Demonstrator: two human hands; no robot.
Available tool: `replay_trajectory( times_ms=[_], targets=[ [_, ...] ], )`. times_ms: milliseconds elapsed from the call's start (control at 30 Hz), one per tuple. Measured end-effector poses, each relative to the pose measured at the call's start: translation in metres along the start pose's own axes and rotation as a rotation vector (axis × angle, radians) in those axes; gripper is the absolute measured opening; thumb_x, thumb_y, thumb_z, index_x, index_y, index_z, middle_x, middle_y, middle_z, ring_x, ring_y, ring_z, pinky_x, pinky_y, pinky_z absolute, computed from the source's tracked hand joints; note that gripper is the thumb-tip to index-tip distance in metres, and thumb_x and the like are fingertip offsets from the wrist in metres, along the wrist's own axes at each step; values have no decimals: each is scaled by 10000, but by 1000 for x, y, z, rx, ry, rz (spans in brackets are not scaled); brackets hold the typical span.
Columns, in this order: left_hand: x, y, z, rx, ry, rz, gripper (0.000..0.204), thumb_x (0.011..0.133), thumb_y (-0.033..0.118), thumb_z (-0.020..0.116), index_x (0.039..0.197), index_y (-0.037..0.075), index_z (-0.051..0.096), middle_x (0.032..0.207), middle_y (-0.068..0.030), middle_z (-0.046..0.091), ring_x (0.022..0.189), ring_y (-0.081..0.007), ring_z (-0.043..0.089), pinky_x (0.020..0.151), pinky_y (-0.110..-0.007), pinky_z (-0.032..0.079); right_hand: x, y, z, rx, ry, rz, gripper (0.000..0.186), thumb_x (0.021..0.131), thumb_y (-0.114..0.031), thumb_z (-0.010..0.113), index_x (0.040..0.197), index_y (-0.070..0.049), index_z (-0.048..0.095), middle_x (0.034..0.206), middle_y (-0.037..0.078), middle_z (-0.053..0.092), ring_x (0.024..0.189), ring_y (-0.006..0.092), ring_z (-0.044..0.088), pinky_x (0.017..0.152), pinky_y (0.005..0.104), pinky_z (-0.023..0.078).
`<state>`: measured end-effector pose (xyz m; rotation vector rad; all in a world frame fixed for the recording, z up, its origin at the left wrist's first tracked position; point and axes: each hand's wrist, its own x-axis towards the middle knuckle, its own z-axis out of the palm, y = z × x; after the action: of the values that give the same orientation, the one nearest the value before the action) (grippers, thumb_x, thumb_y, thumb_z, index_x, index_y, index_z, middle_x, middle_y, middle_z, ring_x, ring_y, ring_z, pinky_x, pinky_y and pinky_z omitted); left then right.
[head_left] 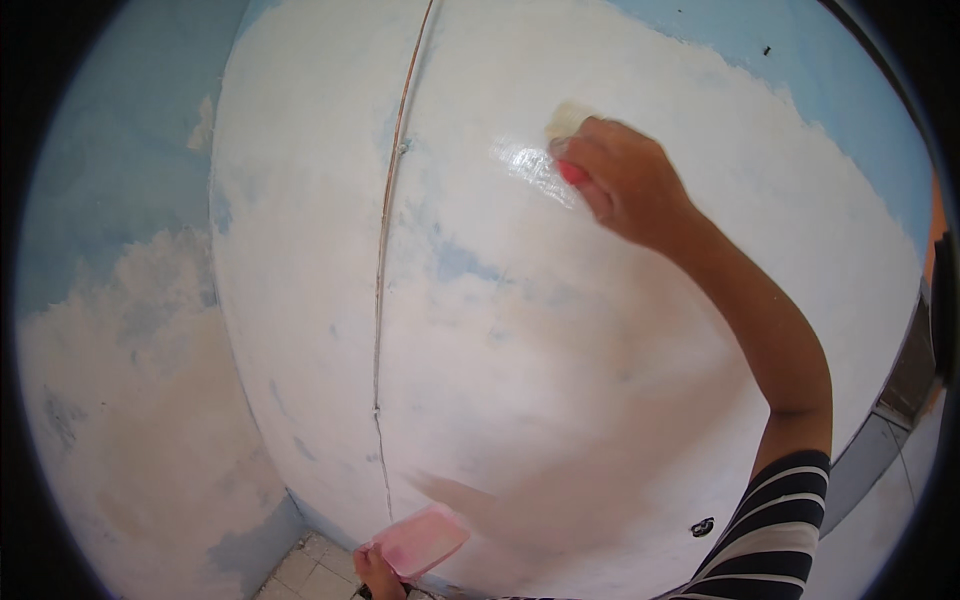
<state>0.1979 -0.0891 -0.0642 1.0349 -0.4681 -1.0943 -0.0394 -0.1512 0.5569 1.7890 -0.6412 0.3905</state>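
Observation:
My right hand (622, 180) is raised against the white-coated wall (560, 330) and grips a paintbrush (566, 124) with a red handle and pale bristles. The bristles press on the wall beside a wet, shiny streak (528, 163). Low down near the frame's bottom edge, my left hand (377, 573) holds a shallow pink tray (420, 541) by its near end, tilted up toward the wall.
A thin cable or pipe (385, 230) runs down the wall left of the brush. Blue paint (110, 160) shows on the side wall at left and along the top right. Pale floor tiles (305, 570) lie below. A small dark fitting (702, 526) sits low on the wall.

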Motion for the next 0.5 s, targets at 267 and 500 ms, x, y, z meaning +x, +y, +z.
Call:
replay_trajectory(
  times_ms=[267,500],
  targets=[
    [9,-29,-6,122,-27,7,237,911,208,551,1026,5,505,985,-118,546,906,-221,548,774,-369,490,37,124,-43,465,590,717,83,908,-46,562,980,-7,577,794,33,606,710,120,582,632,273,492],
    [1,-25,-12,-41,6,-221,217,926,216,540,1018,22,513,991,-123,559,886,-237,552,742,-386,492,27,141,-42,-391,283,345,262,903,-198,620,1160,-152,607,1025,115,691,866,325,658,815,364,534]
  ],
)
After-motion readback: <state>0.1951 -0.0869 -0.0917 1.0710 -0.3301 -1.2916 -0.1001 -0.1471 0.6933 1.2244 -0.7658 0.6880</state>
